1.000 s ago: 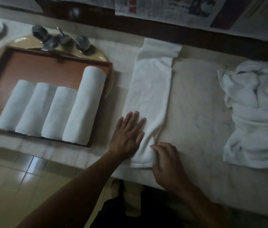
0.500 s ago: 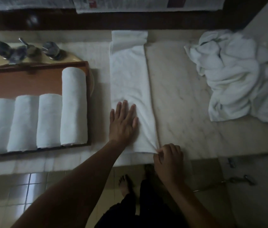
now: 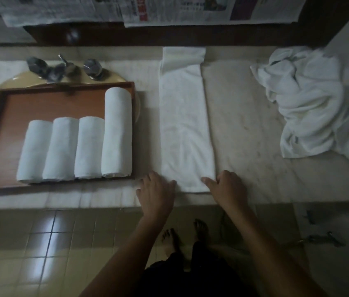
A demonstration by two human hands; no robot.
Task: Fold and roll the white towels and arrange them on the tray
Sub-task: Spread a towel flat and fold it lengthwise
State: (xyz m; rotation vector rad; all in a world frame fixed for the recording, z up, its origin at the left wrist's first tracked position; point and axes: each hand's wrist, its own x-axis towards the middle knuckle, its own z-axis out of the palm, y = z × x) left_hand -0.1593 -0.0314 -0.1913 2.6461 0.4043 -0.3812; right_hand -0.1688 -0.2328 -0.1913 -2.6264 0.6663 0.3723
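Two hands bracket the near end of the folded towel strip (image 3: 185, 129): the left hand (image 3: 156, 189) at its seven-o'clock corner, the right hand (image 3: 227, 185) at five o'clock, forefinger lying on the cloth. Whether either pinches the hem cannot be told. Folding looks done; rolling comes next, which calls for tucking this end tight and winding toward twelve o'clock. Nothing seems to hinder that. At nine o'clock the wooden tray (image 3: 51, 108) holds four rolled towels (image 3: 73, 146). At two o'clock waits a heap of unfolded towels (image 3: 319, 103); taps (image 3: 62, 67) stand beyond the tray.
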